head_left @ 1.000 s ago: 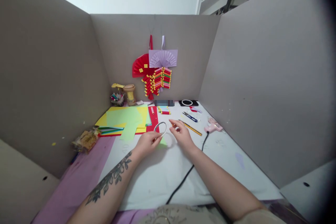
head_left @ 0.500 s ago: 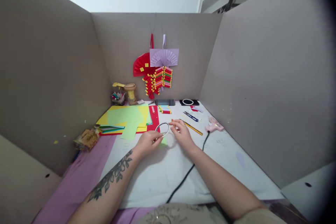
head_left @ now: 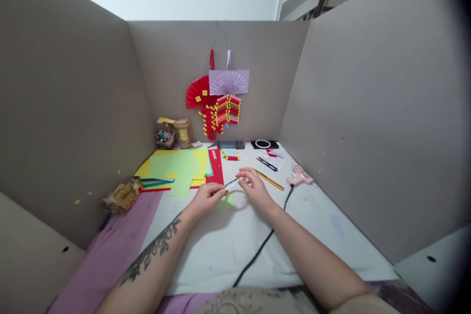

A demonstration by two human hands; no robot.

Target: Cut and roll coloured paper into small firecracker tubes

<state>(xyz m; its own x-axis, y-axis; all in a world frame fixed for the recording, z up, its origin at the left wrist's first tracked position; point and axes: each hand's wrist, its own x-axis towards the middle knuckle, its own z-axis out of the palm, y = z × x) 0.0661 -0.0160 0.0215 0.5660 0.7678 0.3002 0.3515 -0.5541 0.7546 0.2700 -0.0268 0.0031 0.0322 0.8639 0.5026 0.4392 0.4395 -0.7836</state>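
Note:
Between my two hands is a thin white ring that looks like a narrow roll of tape (head_left: 231, 184), turned nearly edge-on. Its near left side is pinched by the fingertips of my left hand (head_left: 209, 195). My right hand (head_left: 253, 187) has thumb and fingers closed at the ring's right end; whether a loose tape end is between them is too small to see. Under the hands lies a small light green paper piece (head_left: 228, 200), partly covered. A yellow-and-black pencil (head_left: 271, 181) rests just right of my right hand.
Stacked coloured paper (head_left: 176, 163) lies left. Small paper rolls (head_left: 231, 158), blue snips (head_left: 267, 164) and a black phone-like object (head_left: 263, 144) are behind. At right is a pink glue gun (head_left: 300, 175) with its black cord (head_left: 253, 257). Paper fan ornaments (head_left: 228, 83) hang on the grey back panel (head_left: 165, 68).
The ring has tilted from showing its round opening to nearly edge-on. My right fingers have come onto its right end, while my left hand keeps its pinch.

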